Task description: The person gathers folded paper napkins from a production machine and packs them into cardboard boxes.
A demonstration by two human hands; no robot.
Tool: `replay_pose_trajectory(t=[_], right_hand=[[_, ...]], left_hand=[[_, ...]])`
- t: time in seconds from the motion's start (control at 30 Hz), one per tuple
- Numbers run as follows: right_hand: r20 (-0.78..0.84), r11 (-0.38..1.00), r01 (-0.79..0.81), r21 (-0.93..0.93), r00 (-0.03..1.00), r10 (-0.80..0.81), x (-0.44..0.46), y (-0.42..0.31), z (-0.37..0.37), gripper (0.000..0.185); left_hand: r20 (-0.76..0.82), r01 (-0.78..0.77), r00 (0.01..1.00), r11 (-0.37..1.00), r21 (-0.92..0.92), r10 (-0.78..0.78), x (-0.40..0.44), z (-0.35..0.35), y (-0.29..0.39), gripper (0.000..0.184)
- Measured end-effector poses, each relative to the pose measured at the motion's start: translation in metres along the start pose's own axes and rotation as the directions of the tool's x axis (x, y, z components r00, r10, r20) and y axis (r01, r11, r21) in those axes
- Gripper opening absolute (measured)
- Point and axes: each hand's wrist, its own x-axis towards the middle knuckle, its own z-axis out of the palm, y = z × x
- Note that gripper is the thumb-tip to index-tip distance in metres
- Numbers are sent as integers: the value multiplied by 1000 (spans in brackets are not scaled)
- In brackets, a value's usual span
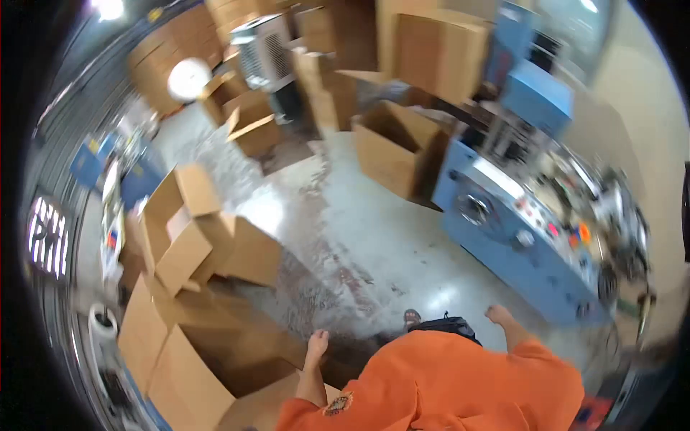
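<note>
One large open carton [183,381] stands near your left hand [318,346], a second open carton [248,251] just beyond it, your right hand [499,314] nearest one blue machine [503,266], both hands' fingers curled and empty, with open floor [402,251] between cartons and machine.

the room is rather bright: a lamp [109,7] at the upper left is burned to pure white, the slatted opening [49,235] at the left edge also shines, and the smooth floor [374,223] gives back strong glare left of centre and a weaker one nearer the bottom. deep brown shadow fills the open carton [188,377] at the lower left. a slight blur covers the view, so the small objects [575,231] on the blue machine [514,255] lose their edges, and the lens bends straight lines toward black, rounded corners.
</note>
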Motion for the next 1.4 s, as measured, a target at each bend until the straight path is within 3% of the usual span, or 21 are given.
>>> replay_pose_trajectory(t=[0.03,0.1,0.17,0.23,0.3,0.4,0.53,0.57,0.6,0.67,0.77,0.83,0.97,1.0,1.07,1.1,1.13,1.17,1.2,1.23,1.4], right_hand=[[-181,976,197,-96,961,-211,74,11,-11,33],[-84,997,50,60,995,-45,143,-90,-155,37],[-67,986,150,69,987,-146,223,-165,-244,40],[-69,972,211,104,976,-204,298,-236,-295,42],[-144,927,354,126,931,-336,363,-304,-335,41],[-132,853,502,143,864,-486,414,-379,-354,40],[109,860,505,73,853,-510,460,-433,-396,43],[162,858,510,57,843,-512,472,-429,-395,44],[208,882,470,35,860,-466,486,-423,-397,45],[166,894,445,59,879,-448,510,-404,-398,44],[269,988,70,138,957,-105,593,-347,-350,45],[426,995,-88,41,903,62,543,-455,-464,43],[458,999,-6,44,889,-15,775,-400,-380,33],[273,980,149,132,945,-180,808,-442,-406,29],[272,980,-1,197,961,-53,817,-612,-520,34],[179,955,263,138,942,-285,914,-625,-482,38],[230,897,439,-60,880,-415,920,-705,-533,40],[192,832,530,-165,845,-500,979,-753,-518,43],[139,897,433,-90,897,-420,958,-835,-569,43],[163,838,542,-64,834,-527,985,-900,-584,42],[-11,528,834,160,537,-844,1026,-1164,-618,38]], left_hand=[[81,69,995,987,-146,-57,-8,7,-3,45],[120,259,963,951,-172,-240,-24,11,3,45],[132,353,932,929,-111,-339,-24,26,-9,44],[270,633,773,722,-278,-574,-29,17,16,42],[220,508,861,745,-432,-459,-14,75,-59,42],[375,735,677,606,-304,-633,28,48,-29,43],[63,458,888,889,-30,-455,193,-22,14,44],[-60,371,911,874,-313,-408,232,-53,32,43],[-251,228,922,938,-261,-294,268,-104,69,40],[-464,49,866,954,-295,-188,344,-195,124,35],[-611,-107,789,966,-236,-62,431,-325,202,30],[-646,-96,761,973,-209,-63,488,-380,218,27],[-760,-77,646,984,-160,-73,564,-446,227,25],[-772,-25,628,990,-141,-94,574,-457,228,24],[-776,26,610,983,-180,-158,598,-481,223,23],[-809,50,562,983,-175,-172,603,-493,223,22],[-838,75,511,981,-177,-190,607,-503,221,21],[-856,113,475,979,-170,-204,612,-513,214,20],[-877,151,429,974,-168,-218,620,-522,208,20],[-871,201,372,944,-263,-322,626,-540,217,18],[-910,377,177,880,-289,-375,678,-618,172,16]])
